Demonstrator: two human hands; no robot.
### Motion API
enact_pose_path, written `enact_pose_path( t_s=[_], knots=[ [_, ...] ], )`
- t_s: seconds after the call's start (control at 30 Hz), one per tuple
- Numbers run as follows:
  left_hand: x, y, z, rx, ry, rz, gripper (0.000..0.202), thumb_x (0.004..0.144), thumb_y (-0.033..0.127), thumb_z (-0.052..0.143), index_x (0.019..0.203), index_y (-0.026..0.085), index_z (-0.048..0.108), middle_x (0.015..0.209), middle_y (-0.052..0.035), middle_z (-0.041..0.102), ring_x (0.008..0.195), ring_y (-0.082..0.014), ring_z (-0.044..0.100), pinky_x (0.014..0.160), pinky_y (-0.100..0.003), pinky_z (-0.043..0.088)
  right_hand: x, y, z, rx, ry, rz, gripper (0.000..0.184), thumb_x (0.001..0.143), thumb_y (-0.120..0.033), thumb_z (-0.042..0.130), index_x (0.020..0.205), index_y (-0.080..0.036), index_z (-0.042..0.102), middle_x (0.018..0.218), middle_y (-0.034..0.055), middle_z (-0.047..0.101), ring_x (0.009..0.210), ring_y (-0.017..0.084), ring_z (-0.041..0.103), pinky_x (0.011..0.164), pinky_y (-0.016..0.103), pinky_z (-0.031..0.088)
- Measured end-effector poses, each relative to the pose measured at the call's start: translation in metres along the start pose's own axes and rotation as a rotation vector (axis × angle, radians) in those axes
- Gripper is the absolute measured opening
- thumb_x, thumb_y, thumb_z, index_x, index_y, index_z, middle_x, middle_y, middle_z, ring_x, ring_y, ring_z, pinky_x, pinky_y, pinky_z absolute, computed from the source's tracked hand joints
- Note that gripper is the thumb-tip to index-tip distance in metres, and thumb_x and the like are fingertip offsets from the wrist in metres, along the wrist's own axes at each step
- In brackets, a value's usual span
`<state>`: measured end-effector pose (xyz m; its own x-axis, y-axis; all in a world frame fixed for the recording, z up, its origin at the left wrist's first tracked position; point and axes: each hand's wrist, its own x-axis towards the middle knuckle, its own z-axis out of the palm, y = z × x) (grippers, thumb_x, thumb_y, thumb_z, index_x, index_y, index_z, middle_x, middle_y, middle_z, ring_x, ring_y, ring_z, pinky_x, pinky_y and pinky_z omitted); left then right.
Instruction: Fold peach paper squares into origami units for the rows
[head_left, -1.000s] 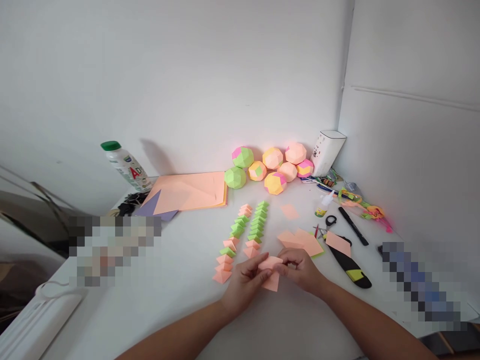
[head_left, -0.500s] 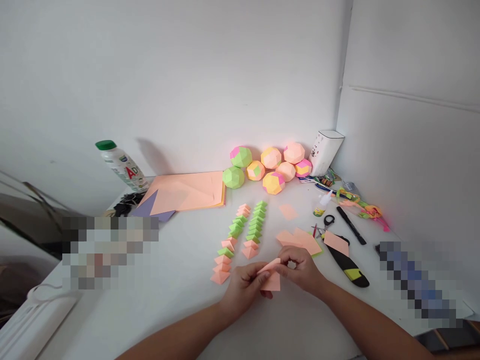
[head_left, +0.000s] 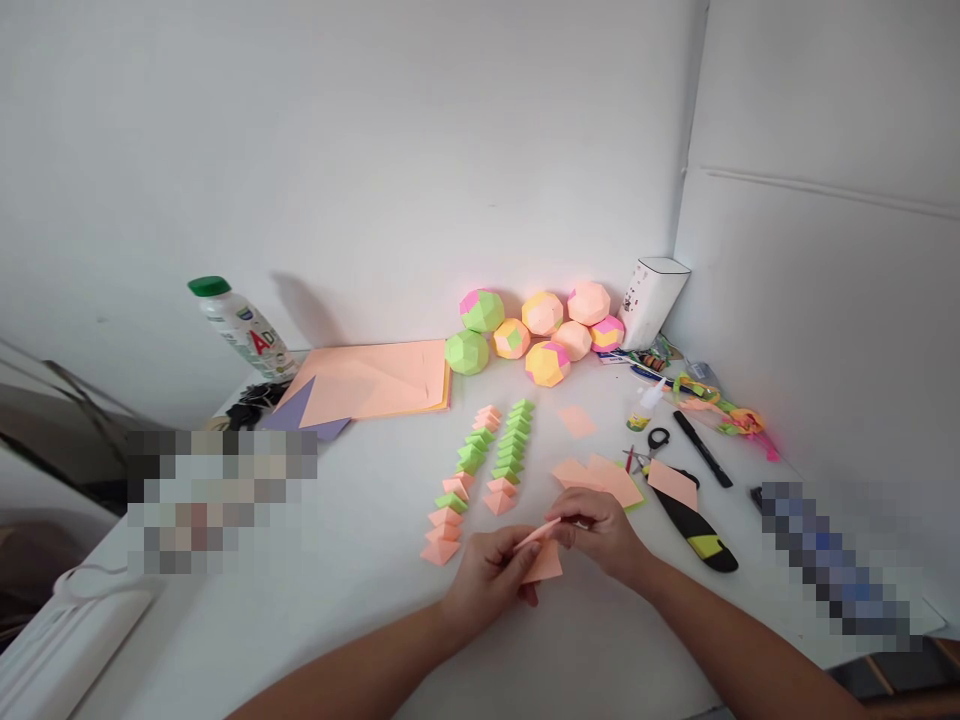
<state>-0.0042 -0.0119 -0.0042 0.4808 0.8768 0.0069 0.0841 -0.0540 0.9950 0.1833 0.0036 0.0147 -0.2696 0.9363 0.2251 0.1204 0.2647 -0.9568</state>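
Note:
Both my hands pinch one small peach paper square [head_left: 543, 562] just above the white table [head_left: 360, 560]. My left hand [head_left: 487, 578] grips its lower left part with curled fingers. My right hand [head_left: 600, 535] holds the upper edge, which is folded up towards me. Just beyond my hands lie two rows of folded peach and green paper units [head_left: 487, 455]. Loose peach squares [head_left: 600, 478] lie to the right of those rows.
Several paper balls [head_left: 536, 335] sit against the back wall beside a white box [head_left: 651, 300]. Peach and purple sheets [head_left: 367, 385] and a bottle [head_left: 238, 328] are at left. Scissors [head_left: 651, 445], a glue bottle [head_left: 646, 405], a marker [head_left: 701, 448] and a black cutter [head_left: 694, 530] lie at right.
My hands have folded the peach square's top edge further over; its upper flap now looks thinner, seen edge-on. The view has shifted slightly.

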Motion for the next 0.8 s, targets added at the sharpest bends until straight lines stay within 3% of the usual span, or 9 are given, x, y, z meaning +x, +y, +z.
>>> enact_pose_path(
  t_s=[0.13,0.8],
  knots=[
    [0.0001,-0.0021,-0.0005,0.001,-0.017,0.049,0.04,0.09,0.04,0.045,0.121,0.019,0.06,0.047,0.0032,0.057,0.042,-0.0126,0.059,0.046,-0.023,0.049,0.0003,0.0006,-0.0007,-0.021,-0.016,0.001,0.011,0.077,-0.03,0.07,0.077,-0.019,0.073,0.068,0.0035,0.063,0.064,0.015,0.055,0.058,0.027,0.044],
    [0.0018,0.0036,-0.0019,0.031,-0.05,0.045,0.039,0.09,0.042,0.043,0.11,0.018,0.067,0.047,0.0033,0.054,0.04,-0.0114,0.058,0.043,-0.02,0.046,0.0004,0.0038,0.0008,0.166,0.007,0.168,0.022,0.067,-0.031,0.077,0.065,-0.015,0.064,0.065,0.0004,0.057,0.059,0.012,0.05,0.054,0.024,0.042]
  ],
)
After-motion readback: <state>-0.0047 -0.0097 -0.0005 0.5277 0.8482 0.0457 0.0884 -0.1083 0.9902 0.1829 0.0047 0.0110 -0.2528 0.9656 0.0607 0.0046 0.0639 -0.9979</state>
